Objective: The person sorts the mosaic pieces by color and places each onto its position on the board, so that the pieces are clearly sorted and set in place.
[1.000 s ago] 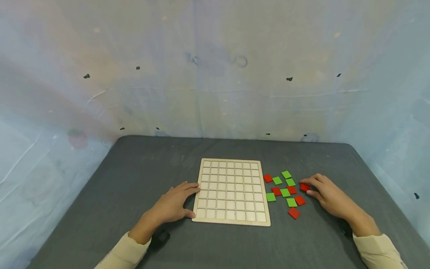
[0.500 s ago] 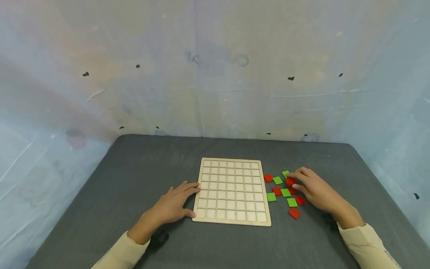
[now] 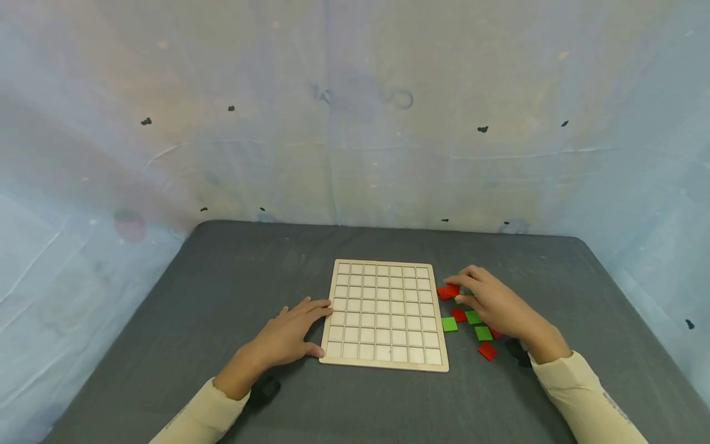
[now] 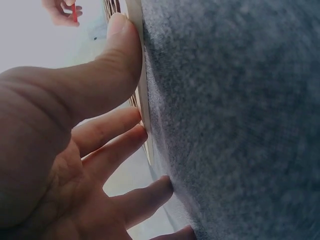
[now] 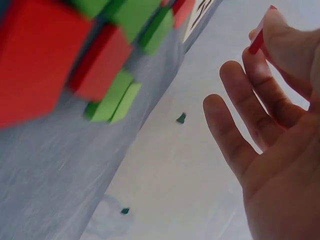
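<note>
My left hand (image 3: 285,336) lies at the left edge of a pale wooden grid board (image 3: 383,367), its fingers loosely extended. In the left wrist view the thumb (image 4: 120,45) and two fingertips touch the board's side. Its square cells hold no tiles. My right hand (image 3: 496,302) pinches a red square tile (image 3: 453,290) between thumb and fingers, above the board's upper right side. The right wrist view shows this tile (image 5: 257,41) edge-on, raised off the table, the other fingers spread. Beneath the hand lie loose green tiles (image 3: 483,333) and red tiles (image 3: 487,351), some hidden by it.
A dark grey cloth covers the table (image 3: 255,265). Pale patterned sheeting (image 3: 355,123) with small dark marks hangs behind it and along both sides. One green tile (image 3: 449,324) lies right by the board's right edge.
My right hand has carried the pinched red tile leftward over the loose tiles, from their right side to near the board. The left hand and the board stay in place.
</note>
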`<state>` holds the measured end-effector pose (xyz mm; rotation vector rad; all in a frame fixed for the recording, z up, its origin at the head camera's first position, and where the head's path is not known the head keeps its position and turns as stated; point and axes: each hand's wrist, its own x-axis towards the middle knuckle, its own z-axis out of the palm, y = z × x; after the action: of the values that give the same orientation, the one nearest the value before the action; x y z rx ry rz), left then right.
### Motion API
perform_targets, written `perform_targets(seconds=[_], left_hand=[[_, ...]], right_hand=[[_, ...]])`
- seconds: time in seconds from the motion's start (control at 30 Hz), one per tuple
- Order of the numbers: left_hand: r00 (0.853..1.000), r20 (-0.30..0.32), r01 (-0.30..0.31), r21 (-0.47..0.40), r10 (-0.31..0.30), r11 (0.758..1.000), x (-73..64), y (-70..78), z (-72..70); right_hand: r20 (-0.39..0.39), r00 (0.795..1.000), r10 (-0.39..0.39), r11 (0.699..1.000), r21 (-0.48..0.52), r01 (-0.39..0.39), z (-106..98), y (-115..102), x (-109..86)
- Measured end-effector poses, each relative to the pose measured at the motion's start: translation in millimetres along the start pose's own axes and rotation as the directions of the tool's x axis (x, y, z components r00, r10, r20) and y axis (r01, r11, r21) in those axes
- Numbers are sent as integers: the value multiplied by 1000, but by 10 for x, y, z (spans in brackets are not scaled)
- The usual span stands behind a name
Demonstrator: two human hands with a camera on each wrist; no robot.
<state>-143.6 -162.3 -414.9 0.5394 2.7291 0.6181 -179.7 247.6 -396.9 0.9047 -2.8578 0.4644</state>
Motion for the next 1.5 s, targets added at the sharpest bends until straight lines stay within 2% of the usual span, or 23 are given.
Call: perform_targets(seconds=[0.17, 0.43, 0.7, 0.93, 1.23, 1.5], left_hand=[[1000, -2, 2, -3, -2, 1000, -8, 6, 0], [1000, -3, 1, 29, -1, 1000, -5, 3, 8], [999, -29, -25, 68, 27, 997, -8, -11, 26], [999, -29, -26, 75, 28, 997, -8, -14, 33], [999, -27, -20, 73, 22, 997, -5, 1, 36], [998, -32, -44, 94, 47, 995, 28, -5, 61]], right_hand=[[-14, 998, -54, 998, 11, 54, 39, -84, 126], [-8, 997, -82, 995, 54, 83, 76, -239, 313], [29, 997, -65, 993, 102, 62, 122, -393, 489], [15, 995, -102, 989, 113, 100, 203, -480, 618], [40, 991, -130, 984, 131, 123, 277, -574, 761], [29, 989, -145, 978, 157, 139, 323, -644, 843]])
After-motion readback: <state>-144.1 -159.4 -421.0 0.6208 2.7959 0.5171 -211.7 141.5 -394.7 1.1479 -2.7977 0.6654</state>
